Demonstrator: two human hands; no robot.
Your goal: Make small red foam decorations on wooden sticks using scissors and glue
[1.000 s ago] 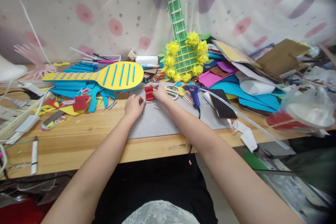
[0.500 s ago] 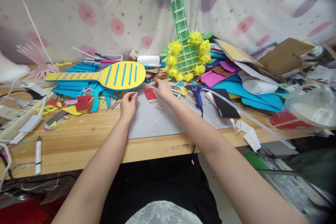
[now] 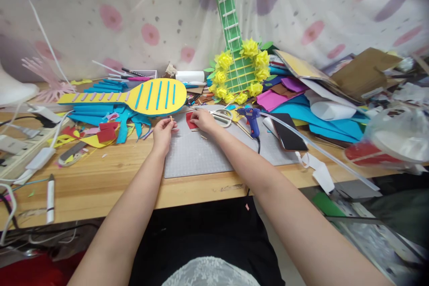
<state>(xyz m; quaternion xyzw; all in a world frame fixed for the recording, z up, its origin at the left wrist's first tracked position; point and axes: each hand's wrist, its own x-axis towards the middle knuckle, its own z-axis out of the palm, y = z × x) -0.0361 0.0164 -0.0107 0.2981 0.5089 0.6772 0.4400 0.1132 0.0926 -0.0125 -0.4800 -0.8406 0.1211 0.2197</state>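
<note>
Near the far left corner of the grey mat on the desk, the red piece is now partly covered: the right hand has moved its curled fingers onto it, grip undetermined. The left hand pinches a small tan piece between nearly closed fingertips. Both hands appear engaged.

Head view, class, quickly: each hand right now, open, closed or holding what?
Left hand: closed, pinching a small tan piece.
Right hand: at the red piece; grip cannot be told.
</note>
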